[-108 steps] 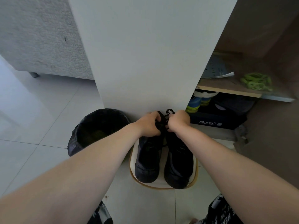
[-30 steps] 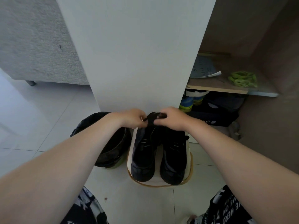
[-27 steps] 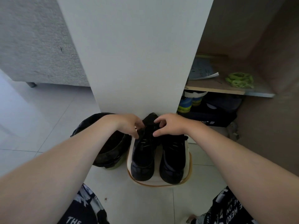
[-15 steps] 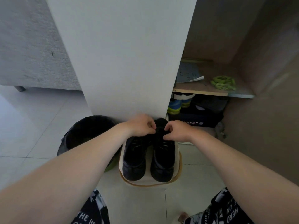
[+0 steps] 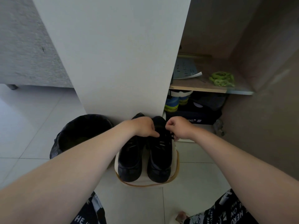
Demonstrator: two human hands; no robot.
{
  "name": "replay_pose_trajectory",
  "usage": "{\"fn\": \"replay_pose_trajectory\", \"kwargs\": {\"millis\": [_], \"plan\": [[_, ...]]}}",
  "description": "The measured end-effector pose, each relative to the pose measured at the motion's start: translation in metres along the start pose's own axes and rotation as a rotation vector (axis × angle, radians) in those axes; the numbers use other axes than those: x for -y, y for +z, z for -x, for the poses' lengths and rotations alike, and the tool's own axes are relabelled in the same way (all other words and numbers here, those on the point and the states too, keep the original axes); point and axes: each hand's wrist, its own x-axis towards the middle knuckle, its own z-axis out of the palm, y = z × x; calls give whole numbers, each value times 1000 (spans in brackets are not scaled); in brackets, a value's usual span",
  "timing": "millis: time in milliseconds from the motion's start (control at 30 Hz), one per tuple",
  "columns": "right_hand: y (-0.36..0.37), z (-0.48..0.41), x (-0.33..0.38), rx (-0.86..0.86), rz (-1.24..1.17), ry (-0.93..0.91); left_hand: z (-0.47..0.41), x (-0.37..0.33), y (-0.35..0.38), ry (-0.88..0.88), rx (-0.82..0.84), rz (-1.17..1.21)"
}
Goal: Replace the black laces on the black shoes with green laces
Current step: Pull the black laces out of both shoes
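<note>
Two black shoes stand side by side, toes toward me, on a white stool with a tan rim. My left hand rests over the top of the left shoe, its fingers reaching across to the right shoe at the lacing. My right hand is curled at the right shoe's opening and pinches the black lace. A bundle of green laces lies on a wooden shelf up to the right, away from both hands.
A white cabinet panel rises right behind the shoes. A bin with a black bag stands left of the stool. Under the shelf sit blue-and-yellow shoes and a dark shoebox. Papers lie on the shelf.
Both hands shifted from the left shoe's tongue toward the right shoe. My right hand has drawn out to the right, pinching the lace. The view has swung slightly.
</note>
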Motion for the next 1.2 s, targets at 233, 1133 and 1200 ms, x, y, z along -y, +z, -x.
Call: {"fn": "replay_pose_trajectory", "kwargs": {"millis": [233,1133,1200], "plan": [[-19,15,15,192,321,89,12,8,-17,49,95,-57],[-22,23,13,-93,-448,-125,6,-30,13,83,-183,357],[-20,17,6,-212,-250,-103,-2,-25,10,-56,-225,543]]}}
